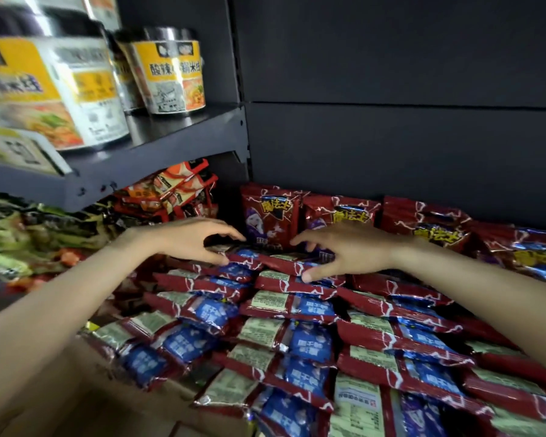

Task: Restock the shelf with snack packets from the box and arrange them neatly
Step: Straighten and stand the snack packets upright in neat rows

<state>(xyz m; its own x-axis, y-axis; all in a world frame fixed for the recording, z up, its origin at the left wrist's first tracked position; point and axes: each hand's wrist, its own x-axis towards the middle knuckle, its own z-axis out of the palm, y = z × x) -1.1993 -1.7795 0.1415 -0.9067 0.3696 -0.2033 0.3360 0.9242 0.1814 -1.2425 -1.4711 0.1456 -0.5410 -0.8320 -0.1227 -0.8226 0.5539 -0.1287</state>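
Several rows of red-and-blue snack packets (292, 307) lie flat, backs up, overlapping across the shelf. Behind them a few of the same packets (270, 216) stand upright against the dark back panel. My left hand (189, 239) hovers over the rearmost flat row, fingers curved, thumb and fingertips touching a packet's left end. My right hand (344, 250) rests on the rearmost flat packet (281, 263), thumb pressed to its front edge and fingers over its back edge. A flap of the brown cardboard box (114, 402) shows at the bottom left.
A grey upper shelf (158, 152) juts out at the left with yellow-labelled noodle tubs (171, 70) on it. Under it sit orange-red packets (177, 190) and green packets (19, 228). The dark back panel (391, 137) closes the rear.
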